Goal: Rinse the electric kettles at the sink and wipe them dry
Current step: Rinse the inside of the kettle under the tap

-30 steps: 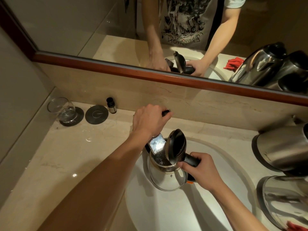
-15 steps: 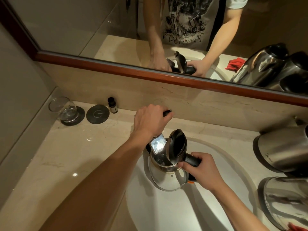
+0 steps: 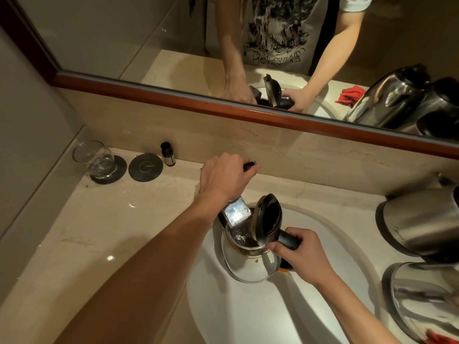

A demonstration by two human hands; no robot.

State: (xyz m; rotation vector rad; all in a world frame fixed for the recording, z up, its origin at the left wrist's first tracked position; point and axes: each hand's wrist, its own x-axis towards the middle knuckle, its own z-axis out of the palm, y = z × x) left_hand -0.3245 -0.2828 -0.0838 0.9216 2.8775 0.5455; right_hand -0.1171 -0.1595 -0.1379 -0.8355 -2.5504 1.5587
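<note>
Right now I hold the open kettle (image 3: 247, 259) over the white sink (image 3: 323, 244), under the flat tap spout (image 3: 237, 214), so I judge this to be the rinsing step: filling the first kettle. My right hand (image 3: 301, 256) is wrapped round its black handle (image 3: 288, 240), and the hinged lid (image 3: 268, 219) stands up between spout and handle. The kettle stays roughly upright, its long axis near vertical and leaning a little away from me; its pouring lip points left toward the tap, the handle right toward my wrist. My left hand (image 3: 223, 177) curls over the tap lever (image 3: 249, 166) at the back of the counter (image 3: 111, 232). Whether water is running I cannot tell, though something glints inside. Next, I expect, the lever needs closing, then a swirl and a tip-out into the basin. Two more steel kettles (image 3: 422, 224) wait on the right, well apart from a water glass (image 3: 93, 158) on the left.
</note>
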